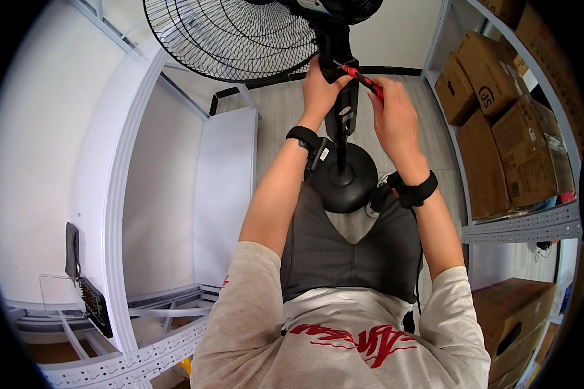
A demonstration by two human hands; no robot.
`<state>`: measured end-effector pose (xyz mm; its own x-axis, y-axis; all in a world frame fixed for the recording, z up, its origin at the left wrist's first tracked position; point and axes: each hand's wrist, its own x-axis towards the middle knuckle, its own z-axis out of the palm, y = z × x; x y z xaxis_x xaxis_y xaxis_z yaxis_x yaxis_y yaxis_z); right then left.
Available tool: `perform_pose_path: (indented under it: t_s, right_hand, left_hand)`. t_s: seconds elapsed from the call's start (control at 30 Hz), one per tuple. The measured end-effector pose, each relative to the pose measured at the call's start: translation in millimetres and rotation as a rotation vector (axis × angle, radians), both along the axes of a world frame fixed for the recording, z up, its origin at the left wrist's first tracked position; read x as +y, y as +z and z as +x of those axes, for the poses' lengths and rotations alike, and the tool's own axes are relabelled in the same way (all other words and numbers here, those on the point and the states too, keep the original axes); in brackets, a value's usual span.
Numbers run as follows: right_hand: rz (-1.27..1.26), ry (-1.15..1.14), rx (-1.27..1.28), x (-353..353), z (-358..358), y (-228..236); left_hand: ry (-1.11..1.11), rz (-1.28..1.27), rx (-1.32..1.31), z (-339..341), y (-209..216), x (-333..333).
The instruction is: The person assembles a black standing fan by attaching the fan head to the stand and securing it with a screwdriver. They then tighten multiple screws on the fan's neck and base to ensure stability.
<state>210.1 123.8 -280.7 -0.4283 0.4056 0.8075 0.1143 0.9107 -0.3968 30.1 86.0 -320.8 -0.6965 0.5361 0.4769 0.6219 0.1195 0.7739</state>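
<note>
A black pedestal fan stands before me, its wire cage [233,39] at the upper left and its round base [347,178] on the floor between my feet. My left hand [319,94] is closed around the fan's neck [334,48], just below the head. In my right hand [394,120] is a red and black screwdriver [365,80], held by its handle between thumb and fingers. Its tip points up and left at the neck, close to my left thumb. Whether the tip sits in a screw is too small to tell.
Metal shelving with cardboard boxes [490,74] rises on the right, with another box [512,318] lower down. At the left stand white shelves [224,188]; a black bristled brush [96,308] lies on one. The fan's pole [342,146] runs down to the grey floor.
</note>
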Motion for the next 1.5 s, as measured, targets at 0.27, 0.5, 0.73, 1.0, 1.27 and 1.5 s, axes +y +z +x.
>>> perform_pose_path:
  t_s: [0.27, 0.5, 0.73, 1.0, 1.27, 1.5]
  right_hand:
    - [-0.034, -0.228, -0.178, -4, 1, -1]
    - [0.007, -0.158, -0.098, -8, 2, 2]
    - [-0.081, -0.022, -0.021, -3, 7, -4]
    - [-0.101, 0.017, 0.056, 4, 4, -5]
    - [-0.125, -0.254, -0.299, 11, 12, -6]
    - [0.011, -0.096, 0.034, 5, 9, 2]
  left_hand:
    - [-0.015, 0.027, 0.014, 5, 1, -1]
    - [0.006, 0.017, 0.029, 2, -3, -1]
    - [0.037, 0.116, 0.034, 5, -6, 0]
    - [0.073, 0.210, 0.597, 14, 7, -13]
    - [0.102, 0.198, 0.589, 14, 5, -12]
    - [0.176, 0.207, 0.735, 20, 10, -10]
